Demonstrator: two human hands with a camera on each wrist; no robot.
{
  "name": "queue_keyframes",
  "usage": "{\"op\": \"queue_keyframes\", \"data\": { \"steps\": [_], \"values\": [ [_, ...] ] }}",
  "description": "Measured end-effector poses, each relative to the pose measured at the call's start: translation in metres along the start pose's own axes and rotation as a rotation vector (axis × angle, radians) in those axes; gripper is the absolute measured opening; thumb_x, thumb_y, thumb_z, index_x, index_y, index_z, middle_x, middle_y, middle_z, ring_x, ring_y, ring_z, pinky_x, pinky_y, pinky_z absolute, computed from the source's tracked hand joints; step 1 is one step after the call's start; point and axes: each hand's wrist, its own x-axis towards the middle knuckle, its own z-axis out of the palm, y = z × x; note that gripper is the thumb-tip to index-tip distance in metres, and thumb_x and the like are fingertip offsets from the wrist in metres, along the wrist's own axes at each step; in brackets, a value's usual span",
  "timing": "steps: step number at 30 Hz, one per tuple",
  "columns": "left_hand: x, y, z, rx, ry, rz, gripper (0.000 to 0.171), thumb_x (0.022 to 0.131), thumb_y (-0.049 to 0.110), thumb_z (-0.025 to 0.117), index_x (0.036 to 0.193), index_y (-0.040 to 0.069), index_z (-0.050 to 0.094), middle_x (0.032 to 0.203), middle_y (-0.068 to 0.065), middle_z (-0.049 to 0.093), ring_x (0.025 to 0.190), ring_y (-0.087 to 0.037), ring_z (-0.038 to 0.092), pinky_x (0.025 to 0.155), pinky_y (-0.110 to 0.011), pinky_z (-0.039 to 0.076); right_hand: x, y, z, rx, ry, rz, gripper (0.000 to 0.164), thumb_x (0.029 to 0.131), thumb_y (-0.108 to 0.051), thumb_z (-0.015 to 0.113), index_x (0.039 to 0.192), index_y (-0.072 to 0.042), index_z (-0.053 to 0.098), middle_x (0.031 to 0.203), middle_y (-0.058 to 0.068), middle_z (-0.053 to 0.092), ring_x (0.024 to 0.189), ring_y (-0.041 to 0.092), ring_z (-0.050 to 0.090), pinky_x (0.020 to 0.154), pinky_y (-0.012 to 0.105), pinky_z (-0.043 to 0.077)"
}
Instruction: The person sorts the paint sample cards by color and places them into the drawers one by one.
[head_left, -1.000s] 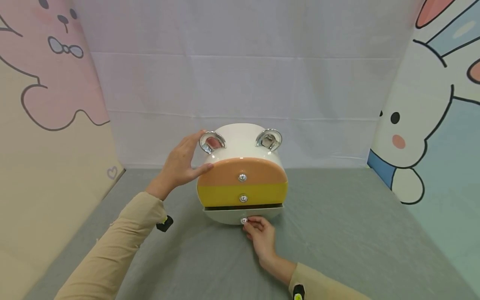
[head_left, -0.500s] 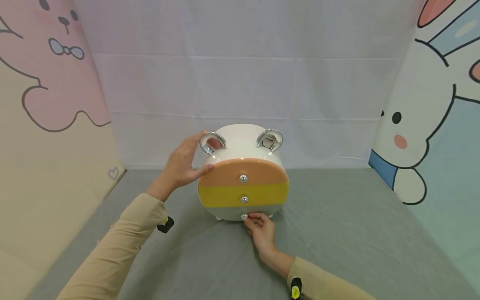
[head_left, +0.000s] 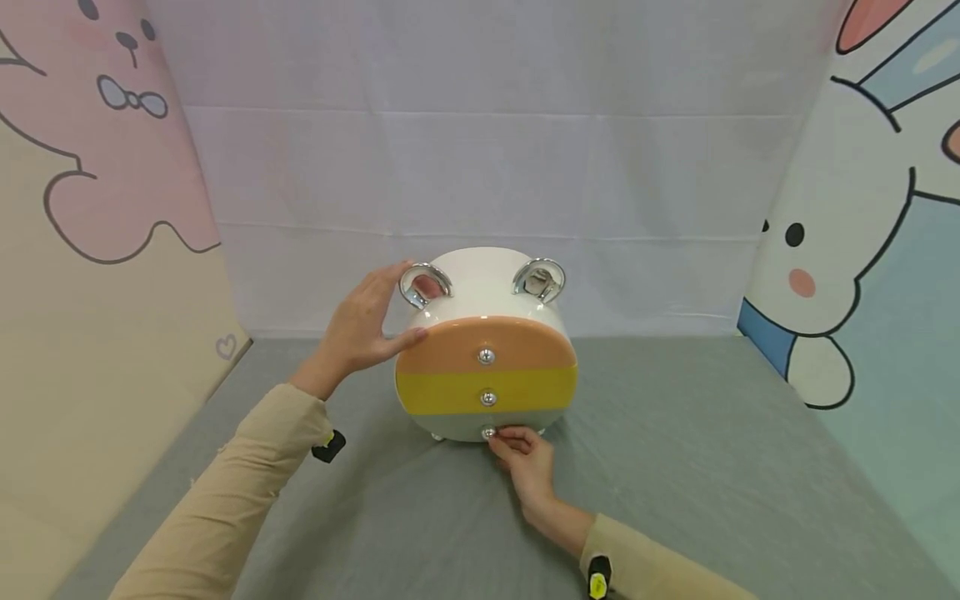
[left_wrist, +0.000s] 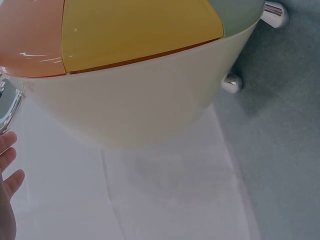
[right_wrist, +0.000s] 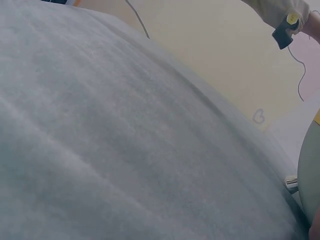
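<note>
A small rounded cabinet (head_left: 480,279) with a white shell stands on the table. Its front has an orange top drawer (head_left: 442,346), a yellow middle drawer (head_left: 442,392) and a grey-green bottom drawer (head_left: 450,426), all flush. My right hand (head_left: 531,475) pinches the silver knob (head_left: 488,432) of the bottom drawer between thumb and fingers. At the upper left, my left hand (head_left: 362,325) rests against the cabinet, thumb on the front edge, fingers extended beside the chrome ear (head_left: 426,286). The left wrist view shows its fingertips (left_wrist: 14,181) near that ear. Only a sliver of right hand shows in the right wrist view.
Grey cloth (head_left: 675,467) covers the table. A white curtain (head_left: 480,150) hangs behind it, with cartoon panels on the left (head_left: 112,292) and right (head_left: 900,350). Short silver feet (left_wrist: 231,83) hold the cabinet off the cloth.
The bottom drawer, slightly pulled out a second ago, has slid back in, with my right hand moving along on its knob. My left hand has stayed in place.
</note>
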Motion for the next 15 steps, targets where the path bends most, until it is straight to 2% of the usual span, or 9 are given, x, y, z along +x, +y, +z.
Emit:
{"op": "queue_keyframes", "data": {
  "steps": [8,15],
  "values": [
    [0.002,-0.001,-0.001,0.042,-0.011,0.012,0.092,0.079,0.072,0.036,0.138,0.001,0.034,0.135,-0.015,0.043,0.124,-0.029,0.037,0.099,-0.047,0.035,0.001,-0.019,-0.026,-0.038,-0.022,-0.051,0.021,0.076,0.002,0.068,0.093,0.011,0.06,0.079,0.005,0.066,0.068,0.006,0.061,0.063,0.019,0.05],
    [0.001,0.0,-0.001,0.086,0.003,0.044,0.09,0.081,0.071,0.033,0.138,0.001,0.032,0.135,-0.015,0.042,0.123,-0.03,0.039,0.098,-0.048,0.036,0.011,-0.043,-0.076,-0.186,-0.006,-0.103,0.026,0.08,-0.009,0.068,0.1,0.006,0.061,0.092,0.007,0.066,0.078,0.009,0.062,0.07,0.019,0.05]
  ]
}}
